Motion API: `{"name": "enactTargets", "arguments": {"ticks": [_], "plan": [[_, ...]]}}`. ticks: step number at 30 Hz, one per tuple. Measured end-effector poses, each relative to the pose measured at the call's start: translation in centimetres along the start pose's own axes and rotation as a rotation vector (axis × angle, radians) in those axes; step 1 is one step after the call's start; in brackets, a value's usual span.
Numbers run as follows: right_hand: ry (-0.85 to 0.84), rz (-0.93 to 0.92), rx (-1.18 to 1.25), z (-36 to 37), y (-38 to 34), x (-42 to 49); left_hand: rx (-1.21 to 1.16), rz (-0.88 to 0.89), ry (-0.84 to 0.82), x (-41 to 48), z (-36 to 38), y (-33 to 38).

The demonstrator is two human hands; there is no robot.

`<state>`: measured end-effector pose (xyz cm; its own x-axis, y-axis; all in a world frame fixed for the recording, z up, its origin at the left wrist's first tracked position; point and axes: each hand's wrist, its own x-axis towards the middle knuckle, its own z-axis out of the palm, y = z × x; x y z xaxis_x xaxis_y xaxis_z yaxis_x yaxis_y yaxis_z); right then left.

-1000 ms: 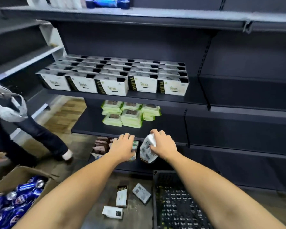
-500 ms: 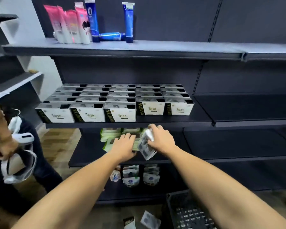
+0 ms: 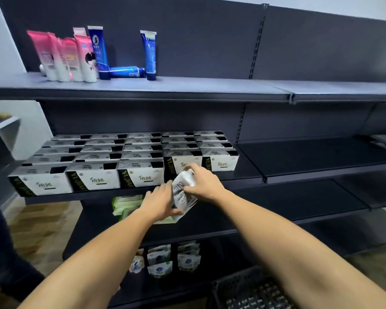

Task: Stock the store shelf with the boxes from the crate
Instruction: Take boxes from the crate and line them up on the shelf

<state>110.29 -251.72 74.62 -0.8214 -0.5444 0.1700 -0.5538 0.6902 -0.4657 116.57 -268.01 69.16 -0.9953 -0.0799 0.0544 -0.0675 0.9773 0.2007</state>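
- One big dark store shelf [image 3: 310, 157] fills the view, with flat boards one over the other.
- Many white boxes [image 3: 125, 157] stand in neat rows on the left part of the middle board.
- A black crate [image 3: 250, 291] sits low at the bottom right, only partly in view.
- Pink tubes [image 3: 62, 56] and blue tubes [image 3: 148, 54] stand on the top board at the left. One blue tube lies flat between two standing ones.
- Green packs [image 3: 125, 204] lie on the board under the white boxes.
- Little pouches [image 3: 161, 259] stand on the lowest board.
- The right hand [image 3: 205, 184] curls its fingers around the top of a small box [image 3: 183, 195] and holds it tilted in the air.
- The left hand [image 3: 161, 201] is flat with straight fingers. It touches the box's side, and its thumb touches the bottom end.
- The small box is between both hands, just in front of the front row of white boxes. It rests on no board.
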Motion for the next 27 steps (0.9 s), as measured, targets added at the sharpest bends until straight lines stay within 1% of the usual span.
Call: {"name": "enactTargets", "arguments": {"ticks": [5, 6, 8, 9, 10, 13, 14, 15, 16, 18, 21, 25, 27], "plan": [[-0.034, -0.009, 0.274, -1.4, 2.1, -0.2, -0.277, -0.005, -0.018, 0.8, -0.1, 0.2], [-0.035, 0.003, 0.33, -1.4, 2.8, -0.3, -0.293, -0.005, -0.008, 1.0, -0.1, 0.3], [-0.052, 0.051, 0.395, -1.4, 3.8, -0.2, -0.183, 0.021, 0.032, 1.4, -0.4, 0.9], [-0.074, 0.07, 0.374, -1.3, 3.9, -0.1, -0.09, 0.032, 0.05, 1.5, -0.4, 1.2], [-0.089, 0.071, 0.279, -1.3, 4.0, 0.2, -0.008, 0.035, 0.066, 1.6, -0.4, 1.6], [-0.141, 0.04, -0.241, -0.8, 3.4, 1.4, 0.157, 0.054, 0.095, 1.9, 0.1, 2.3], [-0.162, 0.03, -0.365, -0.6, 3.1, 1.6, 0.209, 0.078, 0.106, 2.1, 0.4, 2.3], [-0.195, 0.023, -0.437, -0.4, 2.8, 1.9, 0.263, 0.108, 0.117, 2.2, 0.7, 2.4], [-0.233, 0.03, -0.459, -0.1, 2.6, 2.2, 0.31, 0.133, 0.132, 2.2, 1.0, 2.3], [-0.295, 0.077, -0.417, 0.3, 2.5, 2.5, 0.372, 0.167, 0.179, 2.1, 1.2, 2.4], [-0.297, 0.089, -0.359, 0.5, 2.8, 2.4, 0.383, 0.164, 0.177, 1.7, 1.1, 2.7], [-0.104, -0.129, -0.53, 1.0, 3.4, 1.4, 0.143, 0.046, 0.104, 2.5, 0.0, 2.1], [-0.065, -0.203, -0.528, 1.3, 3.9, 1.1, 0.09, 0.042, 0.078, 2.7, -0.8, 1.9]]}}
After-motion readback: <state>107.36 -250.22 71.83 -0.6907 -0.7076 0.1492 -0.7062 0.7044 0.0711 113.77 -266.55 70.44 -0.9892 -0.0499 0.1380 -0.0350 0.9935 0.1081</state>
